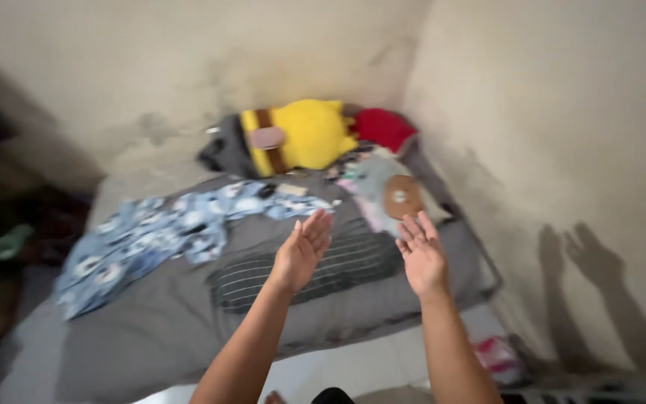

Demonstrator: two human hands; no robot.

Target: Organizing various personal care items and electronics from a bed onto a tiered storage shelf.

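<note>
Both hands are raised over the bed [151, 337], holding nothing. The left hand [302, 251] has its palm turned inward, fingers straight and close together, its grip spread flat and clasping nothing. The right hand [422, 254] faces it across a gap, fingers slightly fanned, its grip likewise spread and bare. The two hands do not touch each other or anything below.

Beneath and between them lies a dark grey pillow with thin pale stripes [315, 269], on the grey sheet near the bed's right edge. It is the thing closest to both hands.

No box, bag or bin shows plainly. Toward the bed's far right corner a yellow soft toy with brown bands [300, 135] leans against the wall, a pinkish oval patch on it, with a red cloth [383, 127] just beside it in the corner and a dark grey garment partly under it. Nearer, along the right edge, sits a pale grey bundle with a round brown patch [401, 196]; what it is cannot be told through the blur. A blue and white patterned cloth [158, 232] sprawls from the bed's middle toward its left edge.

On the floor off the bed's near right corner lies a small pink and white packet [499, 355], its print unreadable. The left side of the room is dark and smeared; only a greenish shape shows there. Shadows of both hands fall on the right wall [585, 112].
</note>
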